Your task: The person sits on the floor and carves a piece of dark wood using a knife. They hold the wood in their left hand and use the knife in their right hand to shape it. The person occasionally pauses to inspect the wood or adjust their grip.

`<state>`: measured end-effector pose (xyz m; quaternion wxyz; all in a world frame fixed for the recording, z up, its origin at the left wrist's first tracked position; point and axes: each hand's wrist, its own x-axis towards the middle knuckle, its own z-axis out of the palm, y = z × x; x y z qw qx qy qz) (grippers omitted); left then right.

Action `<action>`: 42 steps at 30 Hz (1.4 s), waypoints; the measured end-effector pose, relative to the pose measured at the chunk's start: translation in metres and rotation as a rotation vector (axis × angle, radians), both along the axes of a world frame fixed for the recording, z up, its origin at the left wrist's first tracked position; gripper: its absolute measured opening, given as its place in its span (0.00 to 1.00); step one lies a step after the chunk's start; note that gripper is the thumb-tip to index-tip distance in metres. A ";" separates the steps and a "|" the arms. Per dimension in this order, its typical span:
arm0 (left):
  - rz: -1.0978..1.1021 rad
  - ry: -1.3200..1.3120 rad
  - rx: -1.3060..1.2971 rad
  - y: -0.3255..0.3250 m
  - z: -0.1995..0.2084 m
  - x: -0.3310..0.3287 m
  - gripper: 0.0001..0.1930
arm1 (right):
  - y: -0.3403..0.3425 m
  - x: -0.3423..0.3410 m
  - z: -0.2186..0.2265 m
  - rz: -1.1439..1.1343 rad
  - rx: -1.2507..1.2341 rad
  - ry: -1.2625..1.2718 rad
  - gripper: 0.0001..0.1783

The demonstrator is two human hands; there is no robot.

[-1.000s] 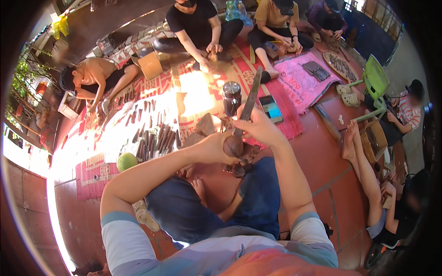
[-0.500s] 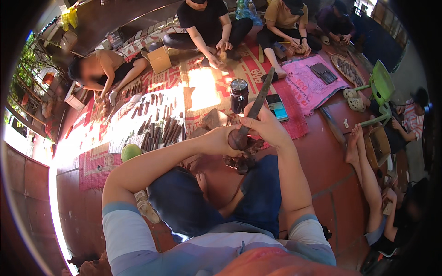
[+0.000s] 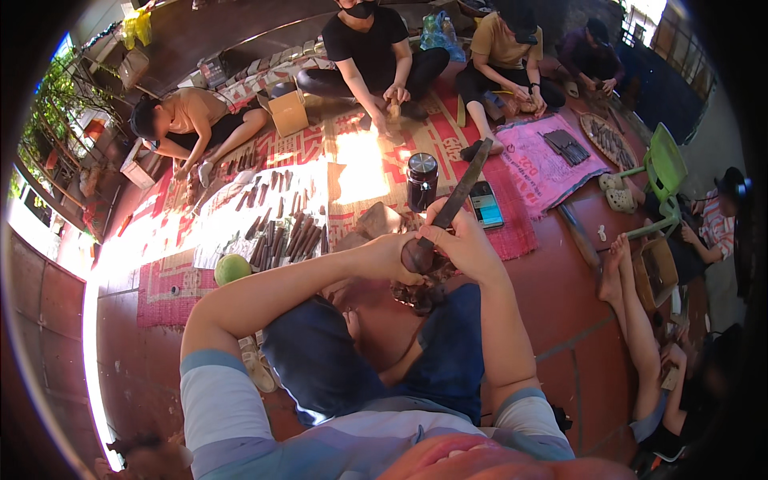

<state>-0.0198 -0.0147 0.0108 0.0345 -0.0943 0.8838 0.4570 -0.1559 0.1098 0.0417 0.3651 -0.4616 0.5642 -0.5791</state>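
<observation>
My left hand is closed around a rounded brown piece of wood in front of my lap. My right hand grips a long, flat, dark metal file, its tapering end pointing up and to the right. The file's lower end lies against the wood, with my right thumb along it. Just beneath my hands is a dark, knobbly chunk, partly covered by them. Its kind I cannot make out.
Beyond my hands stand a dark lidded jar and a phone. Several dark tools lie on a white sheet, near a green round fruit. Other people sit around the red mat. A green chair is at right.
My view has tilted, so the surroundings sit slightly lower and further right. Both hands keep their hold; the wood and the file have shifted only a little.
</observation>
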 end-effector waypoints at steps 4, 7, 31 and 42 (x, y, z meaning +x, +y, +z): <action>-0.004 -0.030 0.017 0.001 0.002 -0.001 0.34 | 0.004 -0.004 -0.001 0.099 -0.060 0.011 0.07; -0.031 -0.079 0.056 -0.003 -0.003 -0.003 0.34 | 0.002 -0.005 -0.002 0.122 0.006 -0.030 0.06; 0.026 0.011 0.088 0.007 0.017 -0.006 0.33 | -0.007 -0.033 -0.023 0.105 0.077 -0.468 0.08; 0.033 -0.034 0.163 0.006 0.020 -0.003 0.31 | -0.006 -0.017 -0.001 0.124 0.037 -0.093 0.07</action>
